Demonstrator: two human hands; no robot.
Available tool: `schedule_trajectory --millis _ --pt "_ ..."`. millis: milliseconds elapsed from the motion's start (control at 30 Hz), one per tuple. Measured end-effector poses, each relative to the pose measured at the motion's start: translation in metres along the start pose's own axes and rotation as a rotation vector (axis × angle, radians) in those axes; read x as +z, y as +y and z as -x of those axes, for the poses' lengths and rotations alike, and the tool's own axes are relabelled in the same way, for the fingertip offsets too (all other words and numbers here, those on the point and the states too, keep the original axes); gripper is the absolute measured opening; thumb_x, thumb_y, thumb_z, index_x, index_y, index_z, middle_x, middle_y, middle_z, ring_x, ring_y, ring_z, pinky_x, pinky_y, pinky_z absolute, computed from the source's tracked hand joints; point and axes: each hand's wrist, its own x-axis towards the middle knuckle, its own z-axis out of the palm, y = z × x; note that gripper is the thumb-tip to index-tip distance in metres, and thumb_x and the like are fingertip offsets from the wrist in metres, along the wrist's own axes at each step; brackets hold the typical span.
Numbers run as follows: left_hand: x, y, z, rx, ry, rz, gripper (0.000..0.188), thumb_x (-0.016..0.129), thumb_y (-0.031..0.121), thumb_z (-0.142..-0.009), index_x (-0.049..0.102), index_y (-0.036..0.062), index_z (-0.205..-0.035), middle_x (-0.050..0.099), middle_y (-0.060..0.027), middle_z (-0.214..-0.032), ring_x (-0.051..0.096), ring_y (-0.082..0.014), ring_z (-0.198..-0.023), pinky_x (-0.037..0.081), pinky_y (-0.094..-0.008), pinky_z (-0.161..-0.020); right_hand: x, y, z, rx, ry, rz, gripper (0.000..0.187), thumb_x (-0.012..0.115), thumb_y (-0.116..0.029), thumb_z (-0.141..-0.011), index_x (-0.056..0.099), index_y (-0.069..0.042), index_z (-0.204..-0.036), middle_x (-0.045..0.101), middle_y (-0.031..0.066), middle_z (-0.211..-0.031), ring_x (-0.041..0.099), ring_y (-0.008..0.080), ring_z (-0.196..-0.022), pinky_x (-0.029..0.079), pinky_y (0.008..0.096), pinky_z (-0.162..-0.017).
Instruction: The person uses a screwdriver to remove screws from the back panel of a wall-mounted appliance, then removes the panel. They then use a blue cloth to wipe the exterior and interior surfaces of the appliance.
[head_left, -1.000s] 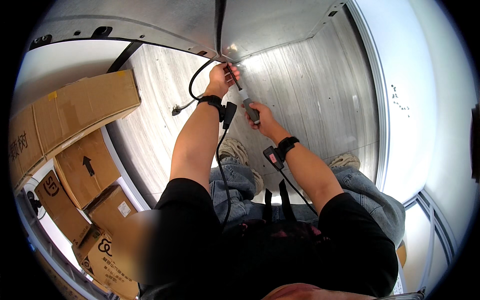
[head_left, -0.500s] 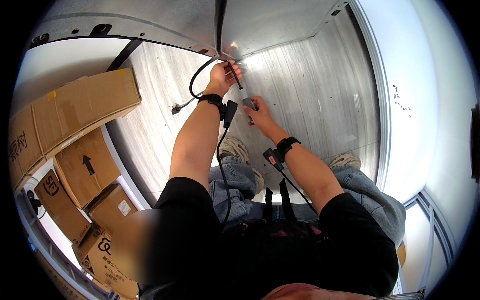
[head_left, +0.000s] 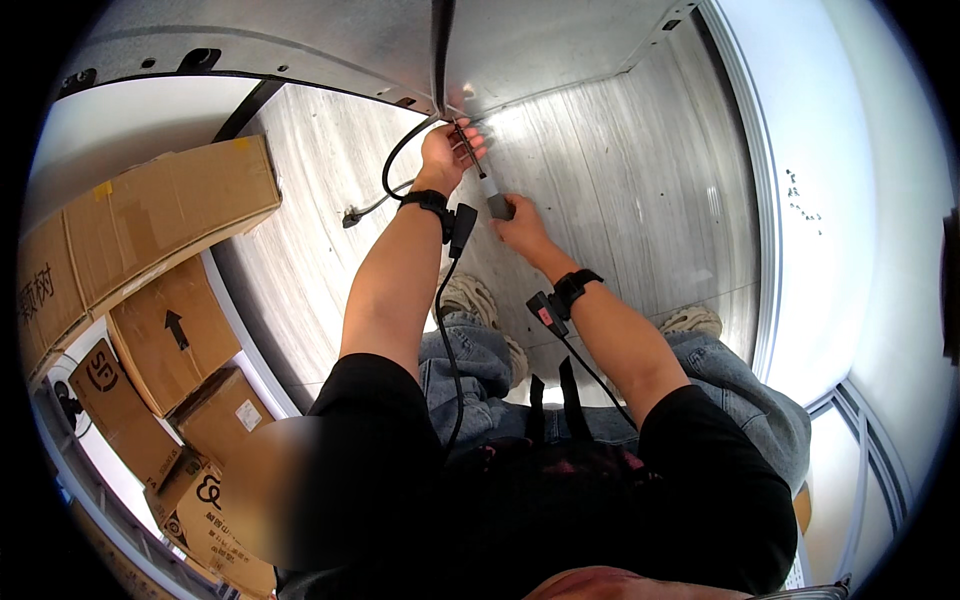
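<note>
My right hand (head_left: pixel 521 225) is closed round a grey cylindrical handle (head_left: pixel 499 206) with a paler front end, seemingly a screwdriver-like tool. Its front end meets a thin dark rod (head_left: pixel 470 150) that slants up toward the bottom corner of a metal cabinet (head_left: pixel 540 60). Palm up, my left hand (head_left: pixel 448 155) lies beside the rod at the cabinet's lower edge, its fingers stretched out behind the rod. Whether those fingers touch the rod is unclear. A black cable (head_left: pixel 388 165) curves out from the cabinet past my left wrist.
A plug (head_left: pixel 351 217) lies on the grey wood-look floor (head_left: pixel 620 200), left of my left hand. Cardboard boxes (head_left: pixel 180 205) are stacked along the left side. At the right runs a white wall panel (head_left: pixel 810 120). Black devices with cables (head_left: pixel 447 330) are strapped to both wrists.
My right hand has turned round the grey handle, and its fingers sit differently on it. My left hand has shifted very slightly to the right, its fingers a little more spread.
</note>
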Motion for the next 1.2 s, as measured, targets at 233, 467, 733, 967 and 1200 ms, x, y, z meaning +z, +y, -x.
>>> schedule_trajectory --millis 233,467,733,967,1200 --pt "0.001 -0.001 0.002 0.008 0.003 0.048 0.03 0.033 0.019 -0.097 0.054 0.0015 -0.109 0.059 -0.011 -0.091 0.06 -0.0247 -0.08 0.055 -0.0432 -0.077 -0.006 -0.037 0.021 -0.021 0.048 0.012 0.058 0.072 -0.005 -0.075 0.046 0.002 -0.127 0.057 0.0118 -0.097 0.06 0.017 -0.065 0.049 0.0316 -0.055" --pt "-0.001 -0.005 -0.002 0.01 -0.006 0.054 0.024 0.041 0.02 -0.097 0.053 0.0034 -0.109 0.059 -0.0107 -0.09 0.06 -0.0242 -0.079 0.055 -0.0425 -0.076 -0.005 -0.022 0.009 0.14 -0.087 -0.284 0.047 0.072 -0.009 -0.077 0.045 -0.001 -0.114 0.056 0.0115 -0.096 0.059 0.0155 -0.075 0.05 0.0297 -0.055" --pt "0.002 -0.006 -0.002 0.002 0.004 0.094 0.02 0.043 0.019 -0.097 0.053 0.0046 -0.106 0.059 -0.0093 -0.087 0.06 -0.0231 -0.077 0.055 -0.0407 -0.073 -0.003 -0.026 0.017 -0.2 0.149 0.167 0.053 0.076 -0.011 -0.072 0.04 -0.002 -0.111 0.053 0.0136 -0.101 0.057 0.0248 -0.089 0.047 0.0373 -0.077" --pt "0.0 -0.013 0.003 0.029 0.005 0.121 0.019 0.044 0.02 -0.096 0.054 0.0059 -0.104 0.06 -0.0086 -0.087 0.059 -0.022 -0.078 0.054 -0.0391 -0.073 -0.001 -0.023 0.016 -0.17 0.168 0.172 0.058 0.077 -0.009 -0.069 0.036 -0.004 -0.109 0.052 0.0144 -0.099 0.056 0.0265 -0.091 0.045 0.0383 -0.08" --pt "0.0 -0.015 0.001 0.007 -0.053 0.063 0.02 0.046 0.023 -0.096 0.056 0.0082 -0.105 0.061 -0.0069 -0.087 0.06 -0.021 -0.081 0.053 -0.0379 -0.075 0.0 -0.002 0.014 -0.187 0.184 0.024 0.049 0.074 -0.003 -0.07 0.039 -0.006 -0.105 0.053 0.0102 -0.09 0.056 0.0193 -0.075 0.046 0.0329 -0.064"
